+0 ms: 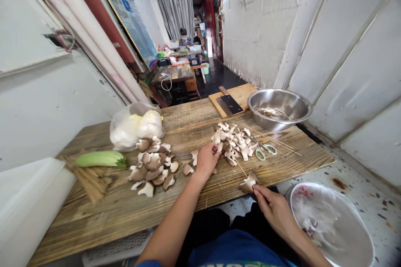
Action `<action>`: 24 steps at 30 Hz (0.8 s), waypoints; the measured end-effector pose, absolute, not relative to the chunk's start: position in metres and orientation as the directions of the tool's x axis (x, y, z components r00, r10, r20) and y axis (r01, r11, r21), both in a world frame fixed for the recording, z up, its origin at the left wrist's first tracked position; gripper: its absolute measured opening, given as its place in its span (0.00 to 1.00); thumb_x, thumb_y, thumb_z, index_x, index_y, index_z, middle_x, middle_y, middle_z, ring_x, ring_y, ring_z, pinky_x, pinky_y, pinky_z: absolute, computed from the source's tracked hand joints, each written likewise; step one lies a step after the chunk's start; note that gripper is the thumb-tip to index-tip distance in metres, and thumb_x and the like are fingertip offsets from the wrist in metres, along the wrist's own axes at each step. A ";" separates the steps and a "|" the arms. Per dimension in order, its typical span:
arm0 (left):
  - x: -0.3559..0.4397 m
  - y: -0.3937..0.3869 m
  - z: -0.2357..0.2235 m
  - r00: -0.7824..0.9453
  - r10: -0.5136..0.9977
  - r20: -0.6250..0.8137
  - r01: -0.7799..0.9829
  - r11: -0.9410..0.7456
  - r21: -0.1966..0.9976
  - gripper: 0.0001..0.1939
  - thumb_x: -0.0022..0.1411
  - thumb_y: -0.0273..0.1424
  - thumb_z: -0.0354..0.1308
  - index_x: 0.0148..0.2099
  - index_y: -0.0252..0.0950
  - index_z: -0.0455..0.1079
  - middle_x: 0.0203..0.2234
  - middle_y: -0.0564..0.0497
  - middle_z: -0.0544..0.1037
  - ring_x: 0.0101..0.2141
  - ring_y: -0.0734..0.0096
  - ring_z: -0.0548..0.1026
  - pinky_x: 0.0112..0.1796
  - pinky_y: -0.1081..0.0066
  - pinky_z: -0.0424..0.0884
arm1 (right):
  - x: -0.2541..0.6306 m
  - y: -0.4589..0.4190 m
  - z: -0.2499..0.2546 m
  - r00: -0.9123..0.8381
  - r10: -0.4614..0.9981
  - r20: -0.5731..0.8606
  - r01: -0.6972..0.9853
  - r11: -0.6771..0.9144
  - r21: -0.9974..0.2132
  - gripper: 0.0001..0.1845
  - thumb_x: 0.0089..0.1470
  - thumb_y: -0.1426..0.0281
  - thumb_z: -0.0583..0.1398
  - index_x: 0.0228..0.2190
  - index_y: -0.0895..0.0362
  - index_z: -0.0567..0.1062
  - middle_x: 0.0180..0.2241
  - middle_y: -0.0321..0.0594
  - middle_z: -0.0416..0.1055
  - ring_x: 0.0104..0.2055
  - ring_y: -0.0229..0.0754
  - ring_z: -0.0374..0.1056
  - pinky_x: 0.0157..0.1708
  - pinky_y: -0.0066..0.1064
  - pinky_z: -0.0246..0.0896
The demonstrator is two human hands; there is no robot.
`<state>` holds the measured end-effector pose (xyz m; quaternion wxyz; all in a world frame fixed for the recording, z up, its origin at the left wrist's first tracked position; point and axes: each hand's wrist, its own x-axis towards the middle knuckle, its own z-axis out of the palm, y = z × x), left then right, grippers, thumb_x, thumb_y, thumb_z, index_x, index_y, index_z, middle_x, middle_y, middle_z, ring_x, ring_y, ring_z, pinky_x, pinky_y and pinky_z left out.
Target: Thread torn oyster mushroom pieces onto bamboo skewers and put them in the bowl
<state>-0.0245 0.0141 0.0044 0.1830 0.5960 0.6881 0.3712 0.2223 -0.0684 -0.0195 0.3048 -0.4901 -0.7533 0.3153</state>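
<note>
My right hand (274, 208) is at the table's front edge, thumb and fingers pinched on a skewered oyster mushroom (249, 182). The thin bamboo skewer (241, 168) sticks out of it toward the pile. My left hand (207, 159) reaches to the near left side of a pile of torn oyster mushrooms (239, 141), its fingers closed on a mushroom piece (219, 147); the fingertips are partly hidden. A second heap of mushrooms (153, 166) lies to the left, with a few loose pieces (188, 169) between. Green-handled scissors (260, 153) lie right of the pile.
Loose skewers (269, 136) lie behind the scissors. A steel bowl (280, 123) and a cleaver (230, 105) on a cutting board (246, 91) are at the back right. On the left are a bagged cabbage (150, 124), a green gourd (99, 159) and bundled skewers (94, 185). A lined bin (332, 221) stands at right.
</note>
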 end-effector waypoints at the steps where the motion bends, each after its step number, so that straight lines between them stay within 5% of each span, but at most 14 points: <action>1: -0.025 0.014 0.004 -0.221 0.957 0.190 0.691 0.016 0.722 0.05 0.50 0.29 0.59 0.33 0.36 0.72 0.26 0.51 0.75 0.27 0.71 0.69 0.32 0.71 0.63 | 0.222 -0.068 -0.019 -0.340 0.928 0.150 0.541 0.324 -0.776 0.20 0.60 0.61 0.49 0.39 0.58 0.77 0.37 0.46 0.77 0.35 0.46 0.74 0.36 0.32 0.68; 12: -0.039 -0.012 0.017 -0.313 0.950 0.010 0.334 0.100 0.937 0.16 0.52 0.32 0.56 0.43 0.33 0.71 0.25 0.50 0.76 0.24 0.71 0.72 0.28 0.71 0.67 | 0.217 -0.068 -0.019 -0.337 0.926 0.169 0.525 0.334 -0.783 0.21 0.60 0.61 0.49 0.39 0.59 0.76 0.36 0.46 0.77 0.34 0.45 0.74 0.34 0.31 0.68; 18: -0.058 -0.022 0.025 -0.265 0.942 0.204 0.721 0.053 0.691 0.08 0.54 0.30 0.56 0.35 0.37 0.75 0.32 0.45 0.78 0.35 0.61 0.73 0.41 0.64 0.65 | 0.220 -0.068 -0.020 -0.321 0.932 0.170 0.550 0.330 -0.767 0.21 0.59 0.61 0.49 0.39 0.60 0.76 0.37 0.47 0.77 0.35 0.46 0.74 0.36 0.32 0.68; 21: -0.044 -0.018 0.028 -0.035 0.940 0.338 0.786 -0.183 0.591 0.09 0.58 0.30 0.53 0.36 0.39 0.75 0.33 0.45 0.76 0.38 0.62 0.71 0.43 0.64 0.63 | 0.225 -0.068 -0.024 -0.289 0.940 0.180 0.563 0.319 -0.762 0.21 0.59 0.61 0.50 0.40 0.60 0.77 0.37 0.47 0.77 0.35 0.46 0.74 0.34 0.32 0.69; 24: -0.020 -0.013 0.030 0.250 0.929 0.272 0.778 -0.360 0.515 0.11 0.60 0.32 0.53 0.42 0.40 0.74 0.34 0.46 0.74 0.38 0.63 0.69 0.42 0.65 0.64 | 0.231 -0.069 -0.026 -0.268 0.948 0.173 0.574 0.301 -0.761 0.22 0.59 0.60 0.50 0.40 0.60 0.77 0.35 0.47 0.78 0.33 0.46 0.74 0.31 0.31 0.69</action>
